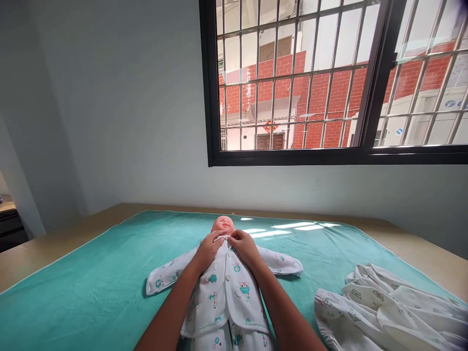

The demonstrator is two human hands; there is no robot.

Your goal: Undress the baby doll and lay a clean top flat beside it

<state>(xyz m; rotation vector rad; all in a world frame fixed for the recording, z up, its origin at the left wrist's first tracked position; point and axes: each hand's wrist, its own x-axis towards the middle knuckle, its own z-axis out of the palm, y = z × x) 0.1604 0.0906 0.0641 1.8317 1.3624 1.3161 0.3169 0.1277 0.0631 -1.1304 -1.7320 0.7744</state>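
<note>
A baby doll (223,224) lies on its back, its head toward the wall. It wears a white baby jacket (219,297) with green and red prints and a row of buttons down the front; the sleeves spread out to both sides. At the collar, just under the doll's chin, my left hand (210,248) holds the neckline with its fingers bent over the edge. My right hand (244,244) pinches the other side of the collar beside it. The fingertips nearly meet and hide the top fastening. Matching printed trousers (215,341) show below the jacket hem.
A green cloth (91,282) covers most of the wooden table (409,239). Crumpled white printed baby clothes (387,307) lie at the right front. Behind the table stands a grey wall with a barred window (292,83). Sunlight patches fall right of the doll's head.
</note>
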